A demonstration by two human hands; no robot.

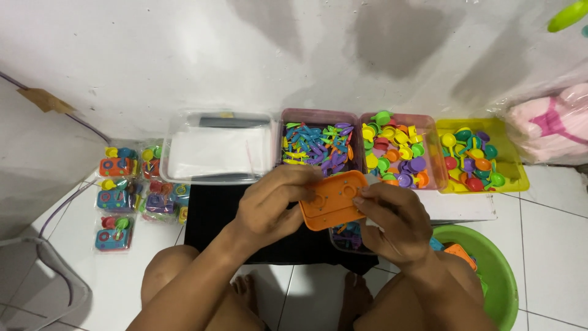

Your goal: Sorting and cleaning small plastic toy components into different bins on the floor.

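Gripping flat orange plastic plate (334, 199) | left hand (272, 205), right hand (392, 220) fingers clamped on edges | round holes

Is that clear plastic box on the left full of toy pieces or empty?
Empty of toy pieces: the clear box shows only its pale bottom, unlike the neighbouring pink tub heaped with coloured bits.

Left hand (272, 205) and right hand (392, 217) grip orange toy stove top (334, 201) above black cloth (214, 214), bins of small coloured utensils behind.
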